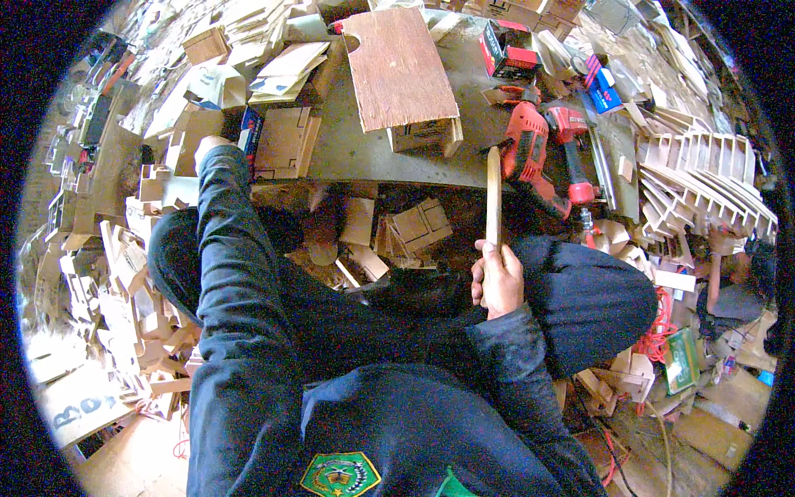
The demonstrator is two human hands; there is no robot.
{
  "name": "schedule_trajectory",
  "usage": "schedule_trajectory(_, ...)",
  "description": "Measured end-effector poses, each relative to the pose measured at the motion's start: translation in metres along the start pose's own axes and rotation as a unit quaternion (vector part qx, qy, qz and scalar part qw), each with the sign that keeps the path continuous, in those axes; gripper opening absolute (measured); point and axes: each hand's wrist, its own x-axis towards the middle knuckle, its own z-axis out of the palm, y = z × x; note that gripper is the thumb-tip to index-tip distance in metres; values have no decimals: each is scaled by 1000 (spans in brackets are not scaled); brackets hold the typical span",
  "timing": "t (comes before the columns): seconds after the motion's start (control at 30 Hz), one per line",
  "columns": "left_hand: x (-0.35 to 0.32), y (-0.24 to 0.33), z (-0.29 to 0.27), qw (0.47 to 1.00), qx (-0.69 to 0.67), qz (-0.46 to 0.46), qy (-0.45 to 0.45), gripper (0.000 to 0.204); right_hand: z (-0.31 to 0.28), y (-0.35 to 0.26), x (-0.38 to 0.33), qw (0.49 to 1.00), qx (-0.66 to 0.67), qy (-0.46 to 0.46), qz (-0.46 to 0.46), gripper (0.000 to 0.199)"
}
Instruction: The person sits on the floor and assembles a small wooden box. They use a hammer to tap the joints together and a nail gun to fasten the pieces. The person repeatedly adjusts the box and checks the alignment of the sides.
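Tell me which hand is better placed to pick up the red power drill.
Right, probably. The right hand sits just below the red power drill, though it holds a wooden stick. The left hand reaches far off, among wooden pieces.

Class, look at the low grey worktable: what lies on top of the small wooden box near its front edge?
A reddish plywood board lies on the small wooden box, covering its top; only the box's front shows. Whatever sits under the board on the worktable is hidden.

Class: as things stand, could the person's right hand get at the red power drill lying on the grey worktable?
Probably yes, but not freely: the right hand grips a thin wooden stick, and the red power drill lies just beyond, with nothing between.
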Motion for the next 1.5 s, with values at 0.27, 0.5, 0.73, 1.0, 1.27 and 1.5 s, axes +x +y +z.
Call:
schedule_trajectory(0.27,57,-4,21,986,95,97,-94,38,1,2,3,1000,-13,1,4,27)
schedule_trajectory(0.5,30,-5,2,972,135,170,-89,35,3,0,3,1000,-17,-2,2,27)
schedule_trajectory(0.73,25,-5,-5,978,83,187,43,34,3,1,2,1000,-2,2,12,26)
schedule_trajectory(1.0,-52,75,-25,766,-465,437,77,14,-5,33,27,991,-76,36,-105,23)
schedule_trajectory(1.27,-192,115,3,673,-378,634,-42,20,-16,50,38,971,-126,42,-199,31)
schedule_trajectory(1.5,-190,117,6,630,-309,710,66,16,-7,45,38,966,-128,52,-218,27)
